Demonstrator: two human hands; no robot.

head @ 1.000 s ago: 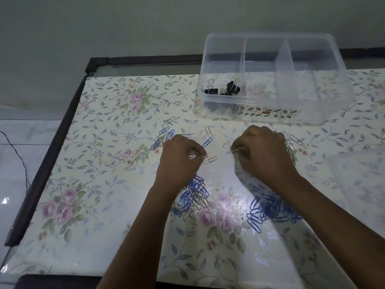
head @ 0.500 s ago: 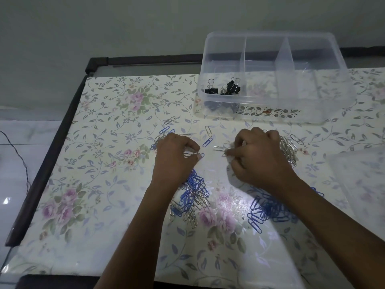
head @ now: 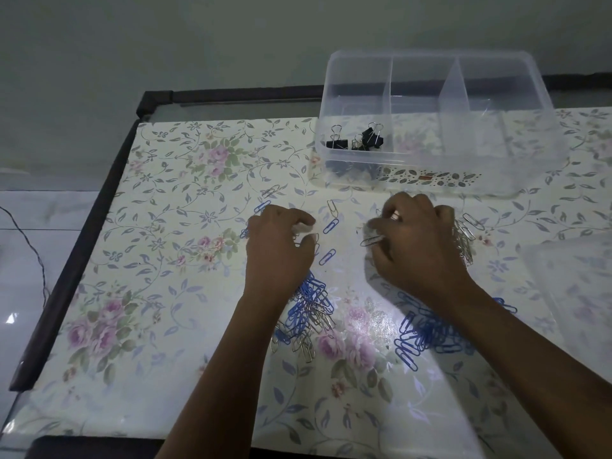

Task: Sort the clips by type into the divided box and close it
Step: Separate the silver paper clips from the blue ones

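A clear divided box point(head: 516, 104) stands at the back of the table, with black binder clips point(head: 359, 140) in its left compartment. My left hand point(head: 278, 250) has its fingers curled over loose clips above a mixed pile of blue and silver paper clips point(head: 308, 313). My right hand point(head: 417, 246) pinches a silver paper clip point(head: 371, 240) at its fingertips. A heap of silver clips point(head: 463, 240) lies just right of that hand. A pile of blue clips point(head: 424, 332) sits under my right wrist. Single blue clips point(head: 331, 225) lie between my hands.
The floral tablecloth point(head: 165, 260) covers a table with a dark frame point(head: 82, 243) along the left and back. The clear box lid point(head: 576, 286) lies at the right edge. A cable point(head: 29, 246) runs over the floor at left.
My right hand shifted slightly right and back with a silver clip in its fingertips. My left hand drew back a little, leaving a blue clip lying free between the hands.
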